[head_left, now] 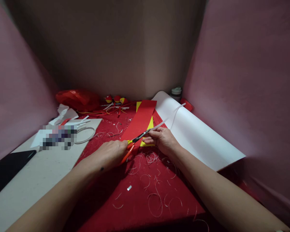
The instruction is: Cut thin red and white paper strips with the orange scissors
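My left hand point(113, 154) is closed around the handles of scissors point(130, 149) with orange and yellow grips. The scissor blades point right and up, their tips beside the fingers of my right hand point(160, 139). Between thumb and fingers, my right hand pinches a thin white strip point(161, 124), which extends up to the right. Beneath the scissors and hands lie a red ribbed sheet point(142, 116) and a yellow sheet point(151, 124). Whether the blades touch the strip is hard to tell.
Thin curly offcuts litter the red cloth point(135, 206). A grey board point(60, 167) and a black device point(12, 169) lie left. A rolled white sheet point(195, 135) is right. Behind are a red bag point(78, 99), red-yellow ornaments point(117, 99) and a lidded container point(176, 92).
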The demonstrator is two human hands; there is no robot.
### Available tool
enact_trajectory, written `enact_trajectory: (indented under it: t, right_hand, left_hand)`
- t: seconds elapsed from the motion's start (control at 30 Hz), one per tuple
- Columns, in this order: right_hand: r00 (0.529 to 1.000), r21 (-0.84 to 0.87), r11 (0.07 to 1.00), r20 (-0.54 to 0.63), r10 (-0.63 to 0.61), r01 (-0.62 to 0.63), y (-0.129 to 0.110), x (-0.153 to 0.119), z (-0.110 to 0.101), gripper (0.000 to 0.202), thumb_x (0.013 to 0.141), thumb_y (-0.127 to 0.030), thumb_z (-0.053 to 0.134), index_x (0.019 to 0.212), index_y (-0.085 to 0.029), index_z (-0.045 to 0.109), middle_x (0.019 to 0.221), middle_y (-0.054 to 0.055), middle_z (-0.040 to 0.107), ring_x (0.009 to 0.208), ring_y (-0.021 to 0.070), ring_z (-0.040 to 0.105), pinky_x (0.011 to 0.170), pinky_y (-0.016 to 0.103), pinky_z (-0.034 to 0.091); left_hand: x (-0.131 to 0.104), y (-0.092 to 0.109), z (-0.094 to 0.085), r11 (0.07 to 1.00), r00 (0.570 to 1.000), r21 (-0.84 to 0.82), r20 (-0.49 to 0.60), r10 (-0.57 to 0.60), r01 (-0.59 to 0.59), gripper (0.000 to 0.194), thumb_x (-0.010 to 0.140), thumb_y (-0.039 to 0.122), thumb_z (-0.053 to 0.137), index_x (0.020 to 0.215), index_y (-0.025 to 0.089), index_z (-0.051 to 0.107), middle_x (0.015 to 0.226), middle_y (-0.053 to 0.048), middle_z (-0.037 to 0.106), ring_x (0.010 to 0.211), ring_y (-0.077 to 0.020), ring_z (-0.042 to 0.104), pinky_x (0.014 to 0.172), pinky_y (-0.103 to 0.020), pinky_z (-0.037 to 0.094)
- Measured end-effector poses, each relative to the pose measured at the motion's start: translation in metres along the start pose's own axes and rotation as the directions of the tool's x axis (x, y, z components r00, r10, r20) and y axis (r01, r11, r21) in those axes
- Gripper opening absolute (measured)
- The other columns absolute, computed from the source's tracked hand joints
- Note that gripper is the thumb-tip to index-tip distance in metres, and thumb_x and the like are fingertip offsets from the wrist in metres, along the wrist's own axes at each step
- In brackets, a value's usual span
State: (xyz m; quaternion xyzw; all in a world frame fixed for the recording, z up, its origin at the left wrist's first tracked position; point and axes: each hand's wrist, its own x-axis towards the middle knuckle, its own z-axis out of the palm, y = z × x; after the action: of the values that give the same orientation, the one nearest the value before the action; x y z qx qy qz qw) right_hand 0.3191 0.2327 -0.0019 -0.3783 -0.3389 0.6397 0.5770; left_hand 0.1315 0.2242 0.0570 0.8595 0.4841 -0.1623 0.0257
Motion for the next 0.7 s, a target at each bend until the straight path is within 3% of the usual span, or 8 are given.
enact_trajectory:
  t: [0.13, 0.4, 0.7]
  right_hand:
    - [0.998, -0.008, 1.0, 0.058, 0.015, -0.015, -0.0003, -0.0022, 0.0035, 0.007, 0.068, -0.012, 0.06, 0.073, -0.009, 0.056, 0.063, 0.01, 0.066, 0.056, 0.0192, 0.067, 0.058, 0.031, 0.056]
    - [0.998, 0.001, 1.0, 0.07, 0.001, -0.001, -0.0001, -0.0042, 0.0066, 0.007, 0.067, -0.012, 0.061, 0.07, -0.011, 0.056, 0.064, 0.008, 0.066, 0.058, 0.0194, 0.068, 0.058, 0.03, 0.057]
    - [0.998, -0.032, 0.999, 0.059, 0.03, -0.028, -0.0003, -0.0039, 0.0051, 0.008, 0.067, -0.014, 0.061, 0.07, -0.012, 0.055, 0.065, 0.008, 0.064, 0.06, 0.0197, 0.067, 0.064, 0.033, 0.057]
  left_hand:
    - [-0.0013, 0.0012, 0.0023, 1.0, 1.0, -0.028, 0.007, 0.006, -0.006, 0.038, 0.08, 0.046, 0.034, 0.094, 0.016, 0.053, 0.086, -0.017, 0.066, 0.076, -0.0351, 0.063, 0.058, -0.043, 0.046]
    - [-0.0035, 0.0045, 0.0015, 1.0, 1.0, 0.002, -0.004, 0.01, -0.01, 0.039, 0.081, 0.045, 0.035, 0.096, 0.014, 0.053, 0.084, -0.017, 0.066, 0.078, -0.0347, 0.064, 0.061, -0.043, 0.046]
    - [-0.0049, 0.0033, -0.0034, 1.0, 1.0, 0.021, 0.014, 0.014, -0.014, 0.034, 0.083, 0.034, 0.032, 0.095, 0.015, 0.057, 0.077, -0.016, 0.065, 0.074, -0.0325, 0.064, 0.059, -0.04, 0.045]
